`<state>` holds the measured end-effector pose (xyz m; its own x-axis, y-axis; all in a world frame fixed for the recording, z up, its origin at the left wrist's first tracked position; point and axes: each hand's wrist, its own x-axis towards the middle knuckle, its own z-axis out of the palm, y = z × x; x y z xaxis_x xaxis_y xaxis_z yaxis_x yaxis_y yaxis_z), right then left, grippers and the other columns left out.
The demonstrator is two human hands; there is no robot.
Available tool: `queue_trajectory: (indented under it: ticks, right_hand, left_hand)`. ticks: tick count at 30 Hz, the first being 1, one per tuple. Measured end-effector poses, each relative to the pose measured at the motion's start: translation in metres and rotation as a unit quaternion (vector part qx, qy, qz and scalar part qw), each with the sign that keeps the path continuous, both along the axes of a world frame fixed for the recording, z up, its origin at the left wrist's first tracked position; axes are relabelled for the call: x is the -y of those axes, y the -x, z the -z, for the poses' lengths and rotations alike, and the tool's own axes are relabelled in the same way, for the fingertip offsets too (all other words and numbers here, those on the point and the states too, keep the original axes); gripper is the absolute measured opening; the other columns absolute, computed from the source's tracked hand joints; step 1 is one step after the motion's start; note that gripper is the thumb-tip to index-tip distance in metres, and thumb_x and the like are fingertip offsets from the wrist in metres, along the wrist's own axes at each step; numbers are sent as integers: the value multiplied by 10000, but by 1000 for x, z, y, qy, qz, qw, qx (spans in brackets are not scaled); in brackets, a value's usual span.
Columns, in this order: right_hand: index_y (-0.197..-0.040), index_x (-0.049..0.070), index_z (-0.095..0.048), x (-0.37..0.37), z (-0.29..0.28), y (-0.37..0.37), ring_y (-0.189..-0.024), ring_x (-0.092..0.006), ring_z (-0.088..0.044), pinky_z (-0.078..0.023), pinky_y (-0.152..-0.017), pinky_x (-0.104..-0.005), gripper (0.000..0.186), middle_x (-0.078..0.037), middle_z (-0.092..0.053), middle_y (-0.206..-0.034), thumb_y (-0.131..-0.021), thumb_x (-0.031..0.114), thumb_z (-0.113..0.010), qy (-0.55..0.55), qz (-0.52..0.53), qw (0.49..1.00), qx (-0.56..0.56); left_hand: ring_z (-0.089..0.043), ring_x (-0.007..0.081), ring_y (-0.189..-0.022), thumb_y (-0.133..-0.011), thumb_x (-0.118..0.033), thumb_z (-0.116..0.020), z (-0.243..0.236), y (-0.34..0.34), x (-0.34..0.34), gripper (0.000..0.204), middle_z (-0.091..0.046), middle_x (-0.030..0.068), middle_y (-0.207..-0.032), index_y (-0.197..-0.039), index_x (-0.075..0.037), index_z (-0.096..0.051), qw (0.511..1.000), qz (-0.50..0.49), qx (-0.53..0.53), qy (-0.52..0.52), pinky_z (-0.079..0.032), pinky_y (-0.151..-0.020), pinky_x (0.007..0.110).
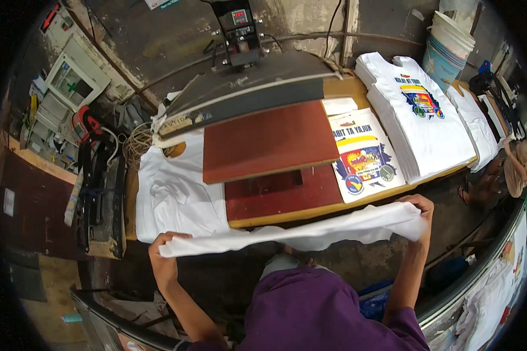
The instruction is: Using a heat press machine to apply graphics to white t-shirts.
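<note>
Lettering on sheet, shirt stack, press label, digits on display

The person's left hand and right hand grip opposite ends of a white cloth, stretched between them before the heat press and its reddish-brown board. White shirts lie left of the board; printed sheets lie right, beside stacked printed T-shirts. Nested plastic buckets stand just behind.

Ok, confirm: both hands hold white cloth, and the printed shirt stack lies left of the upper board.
Wrong side: the head view shows the printed shirt stack right of the upper board. Left hand and right hand hold white cloth.
</note>
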<state>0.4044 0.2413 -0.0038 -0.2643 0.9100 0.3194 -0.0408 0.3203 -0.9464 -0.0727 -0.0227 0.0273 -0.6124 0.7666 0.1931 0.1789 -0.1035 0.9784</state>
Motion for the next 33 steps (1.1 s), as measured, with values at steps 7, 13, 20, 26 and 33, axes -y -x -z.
queue_trajectory:
  ticks: [7,13,20,26,33]
  right_hand:
    - [-1132,28,-553,-137,-6,109,-864,-174,-640,-552,-777,-341,390,-102,-631,-983,-857,293,-634,296,3,919,-261]
    - [-925,-27,-672,-151,26,147,-639,-138,-635,-531,-637,-278,200,-81,-685,-817,-870,165,-666,339,-99,933,67]
    - [-1014,-38,-634,-120,34,130,-671,-120,-610,-480,-610,-229,213,-62,-659,-804,-877,125,-654,227,-36,972,43]
    - [-1261,-21,-573,-29,4,62,-773,-130,-621,-499,-712,-209,570,-119,-650,-1088,-708,-142,-507,343,-151,924,78]
    - [-1017,-53,-677,-18,-12,29,-759,-162,-655,-558,-701,-282,206,-119,-691,-960,-811,-42,-666,276,-76,951,-119]
  left_hand:
    - [-622,184,-885,-919,-200,-566,-2,102,-154,272,-649,90,-978,-1130,-29,-589,956,-131,257,50,-530,-742,323]
    - [-634,215,-969,-882,-90,-640,94,152,-176,276,-645,101,-1077,-1124,26,-577,933,134,295,159,-527,-832,338]
    - [-610,178,-1001,-904,-22,-596,74,122,-145,313,-641,102,-1108,-1207,46,-558,959,80,253,98,-492,-889,309]
    - [-585,214,-1076,-877,54,-584,64,40,-40,402,-613,152,-1137,-1271,70,-508,969,-2,240,63,-447,-969,300]
    - [-620,177,-941,-858,67,-608,20,20,-5,279,-627,128,-1055,-1137,77,-598,977,10,212,23,-512,-862,304]
